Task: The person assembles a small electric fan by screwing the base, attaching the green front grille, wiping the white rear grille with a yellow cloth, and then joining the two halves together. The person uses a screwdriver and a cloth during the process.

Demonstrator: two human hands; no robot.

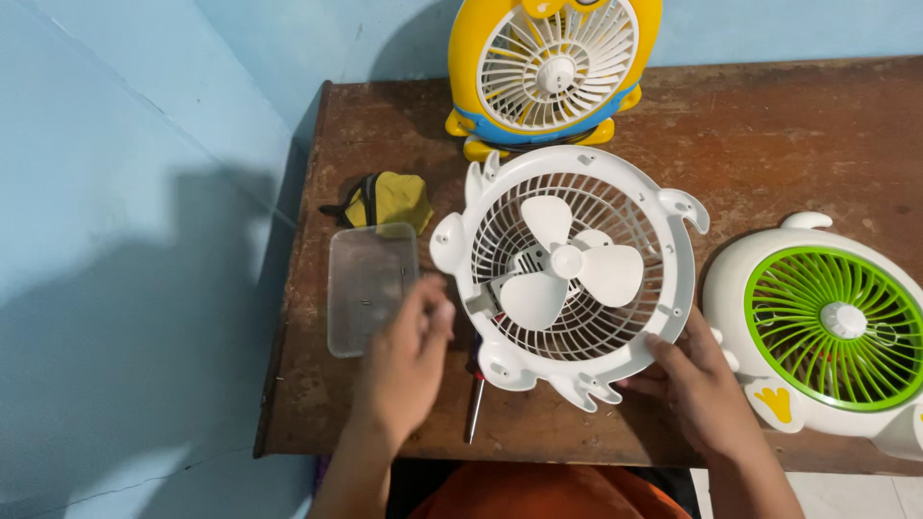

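Observation:
A white round fan housing (673, 279) with a three-blade white propeller (567, 261) lies flat on the brown wooden table (788, 135). My right hand (697, 389) grips its lower right rim. My left hand (409, 351) hovers left of the housing, fingers pinched together near the edge of a clear plastic tray (370, 284); whether it holds something small I cannot tell. A screwdriver (473, 408) lies on the table between my hands, partly under the housing.
A yellow fan with a white grille (553, 67) stands at the back by the blue wall. A white fan with a green grille (832, 327) lies at the right. A yellow-and-black pouch (385, 200) sits behind the tray. The table's front edge is near my wrists.

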